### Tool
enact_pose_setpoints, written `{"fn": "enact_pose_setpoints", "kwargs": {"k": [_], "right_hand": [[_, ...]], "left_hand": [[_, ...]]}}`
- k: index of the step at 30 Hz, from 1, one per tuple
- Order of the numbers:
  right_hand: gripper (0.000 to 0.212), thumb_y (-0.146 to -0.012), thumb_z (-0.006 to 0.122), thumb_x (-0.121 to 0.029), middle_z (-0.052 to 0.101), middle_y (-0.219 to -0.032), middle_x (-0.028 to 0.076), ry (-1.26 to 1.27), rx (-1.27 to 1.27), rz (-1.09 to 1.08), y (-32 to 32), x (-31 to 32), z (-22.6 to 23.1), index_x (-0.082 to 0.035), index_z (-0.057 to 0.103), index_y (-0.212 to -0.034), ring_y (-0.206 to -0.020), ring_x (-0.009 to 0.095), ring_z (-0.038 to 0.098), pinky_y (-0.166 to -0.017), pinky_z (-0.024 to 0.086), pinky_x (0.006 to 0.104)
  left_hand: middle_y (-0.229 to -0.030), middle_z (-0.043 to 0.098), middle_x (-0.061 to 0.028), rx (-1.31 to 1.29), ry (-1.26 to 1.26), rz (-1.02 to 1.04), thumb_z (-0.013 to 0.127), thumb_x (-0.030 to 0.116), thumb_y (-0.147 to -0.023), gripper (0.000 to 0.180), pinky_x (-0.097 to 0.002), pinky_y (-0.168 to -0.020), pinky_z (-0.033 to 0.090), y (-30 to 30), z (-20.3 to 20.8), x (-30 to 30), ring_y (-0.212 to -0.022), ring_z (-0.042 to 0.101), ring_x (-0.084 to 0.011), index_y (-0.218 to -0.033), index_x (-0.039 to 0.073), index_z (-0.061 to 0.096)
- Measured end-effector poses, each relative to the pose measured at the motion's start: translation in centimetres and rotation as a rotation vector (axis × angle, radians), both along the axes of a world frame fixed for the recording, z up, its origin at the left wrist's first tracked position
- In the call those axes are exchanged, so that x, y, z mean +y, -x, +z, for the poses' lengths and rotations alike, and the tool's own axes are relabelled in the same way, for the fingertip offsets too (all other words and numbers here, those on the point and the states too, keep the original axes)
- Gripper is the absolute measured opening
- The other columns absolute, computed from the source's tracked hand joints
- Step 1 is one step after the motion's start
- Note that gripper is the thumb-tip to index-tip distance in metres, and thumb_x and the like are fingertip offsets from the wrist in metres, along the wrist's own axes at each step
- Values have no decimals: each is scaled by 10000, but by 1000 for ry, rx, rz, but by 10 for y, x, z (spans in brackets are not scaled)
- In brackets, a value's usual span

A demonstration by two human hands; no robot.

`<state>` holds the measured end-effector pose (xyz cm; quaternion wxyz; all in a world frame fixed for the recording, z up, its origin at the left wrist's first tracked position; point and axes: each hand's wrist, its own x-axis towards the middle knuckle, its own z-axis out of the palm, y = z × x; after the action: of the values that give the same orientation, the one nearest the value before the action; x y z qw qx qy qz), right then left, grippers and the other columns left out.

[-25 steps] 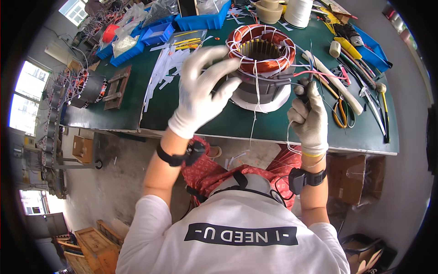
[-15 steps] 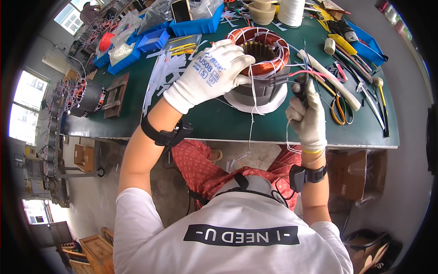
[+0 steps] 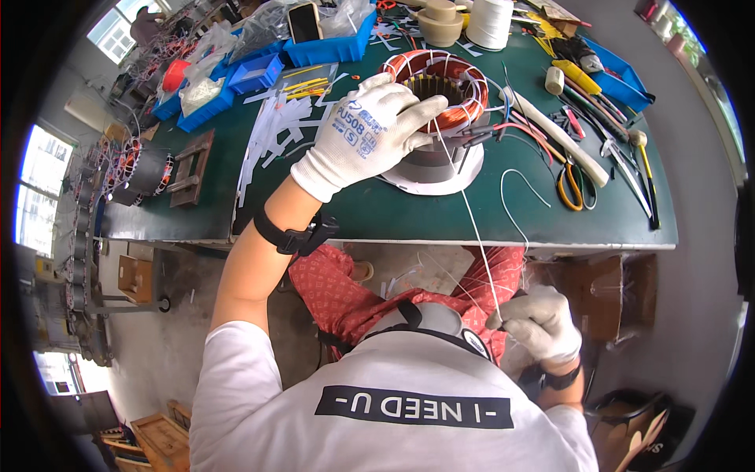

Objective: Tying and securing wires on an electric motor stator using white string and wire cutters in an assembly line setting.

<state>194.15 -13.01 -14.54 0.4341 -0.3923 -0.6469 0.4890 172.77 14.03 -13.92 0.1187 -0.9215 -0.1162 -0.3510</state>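
Observation:
A motor stator stands on the green bench, its ring of copper winding (image 3: pixel 474 94) laced with white cord above a grey core (image 3: pixel 425 164). My gloved left hand (image 3: pixel 368 130) grips the near left of the winding, index finger laid across the rim. From that finger a white cord (image 3: pixel 475 236) runs taut over the bench edge. Its lower end is pinched in my gloved right hand (image 3: pixel 544 322), in front of my body near my right thigh. Dark-sleeved wire leads (image 3: pixel 475 136) stick out at the stator's right. A loose cord end (image 3: pixel 507 182) curls on the bench.
Scissors with orange handles (image 3: pixel 569 189), a yellow-handled mallet (image 3: pixel 641 149) and a caliper (image 3: pixel 627 177) lie at right. White paper strips (image 3: pixel 275 130) are scattered at left. Blue bins (image 3: pixel 334 49), a cord spool (image 3: pixel 489 23) and a phone (image 3: pixel 303 23) stand at the back.
My right hand has come away from the wire leads beside the stator, down and toward my body. The cord, slack before, is now stretched straight. My left hand stays on the winding.

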Motion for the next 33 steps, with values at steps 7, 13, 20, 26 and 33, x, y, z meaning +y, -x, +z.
{"fn": "enact_pose_setpoints", "kwargs": {"k": [7,13,20,26,33], "right_hand": [[192,-940,600,-168,657,-829,145,24,-367,-554,14,91,-34,5,667,-990,-728,239,622,-680,485,317],[478,-948,657,-254,598,-1109,45,243,357,-379,64,114,-56,40,526,-1300,-1021,105,518,-941,422,268],[405,-963,632,-229,645,-973,16,247,391,-361,58,121,-51,30,569,-1268,-822,45,520,-733,434,209],[264,-972,596,-176,642,-844,-4,218,481,-375,43,114,-34,11,652,-1149,-735,35,522,-637,405,189],[227,-969,544,-132,553,-791,-56,162,313,-563,28,115,-45,21,665,-1085,-681,24,453,-616,382,193]], "left_hand": [[-921,658,-83,-4,17,-69,774,249,-752,463,-428,-926,482,-6,1,7,-891,629,-296,-1183,128,658],[-1014,696,-91,-75,241,-171,781,220,-753,381,-433,-949,457,-6,-2,13,-966,629,-327,-1095,90,676],[-1080,704,-83,-184,286,-234,835,161,-706,428,-441,-979,458,-7,-10,19,-1025,627,-329,-1089,79,664],[-1098,695,-66,-140,153,-296,811,189,-737,429,-448,-987,450,-9,-9,21,-1026,617,-297,-1136,100,678],[-903,590,-12,-79,92,-247,759,236,-767,414,-434,-861,472,-10,-8,22,-858,578,-246,-1170,176,687]]}}
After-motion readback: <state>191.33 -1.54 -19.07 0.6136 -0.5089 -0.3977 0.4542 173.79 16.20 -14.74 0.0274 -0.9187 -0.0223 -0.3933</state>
